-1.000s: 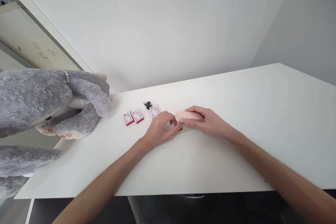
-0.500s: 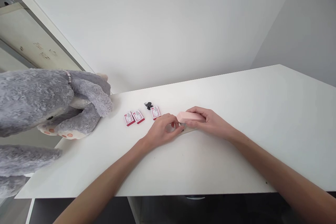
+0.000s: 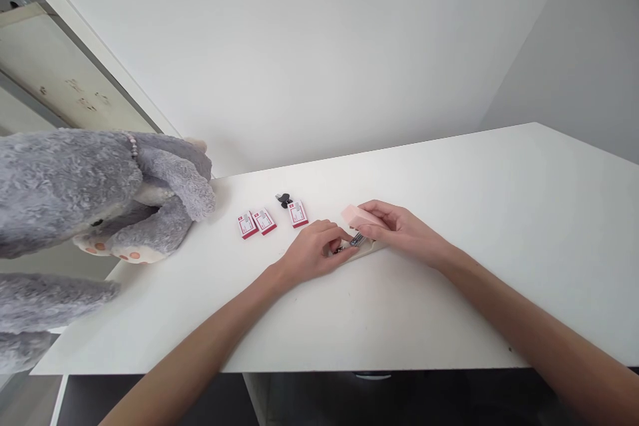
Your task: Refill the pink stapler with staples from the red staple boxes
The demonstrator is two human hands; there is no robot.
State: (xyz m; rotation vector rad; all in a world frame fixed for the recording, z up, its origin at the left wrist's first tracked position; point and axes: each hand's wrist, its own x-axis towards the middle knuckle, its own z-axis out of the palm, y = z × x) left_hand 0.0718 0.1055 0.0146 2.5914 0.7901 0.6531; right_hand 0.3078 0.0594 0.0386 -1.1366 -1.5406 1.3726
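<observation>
A pink stapler lies on the white table, its top raised at the left end so the metal staple channel shows. My right hand is wrapped round the stapler's right part. My left hand pinches at the open end, fingertips on the metal part; what the fingers hold, if anything, is too small to make out. Three small red and white staple boxes lie just left of my hands.
A large grey plush toy sits at the table's left end, its paws on the tabletop. A small black object lies behind the nearest box. A white wall runs behind the table. The near table edge lies under my forearms.
The stapler's pink top has swung up at its left end, baring the metal channel. My left hand's fingertips have moved in to that channel. My right hand has stayed on the stapler.
</observation>
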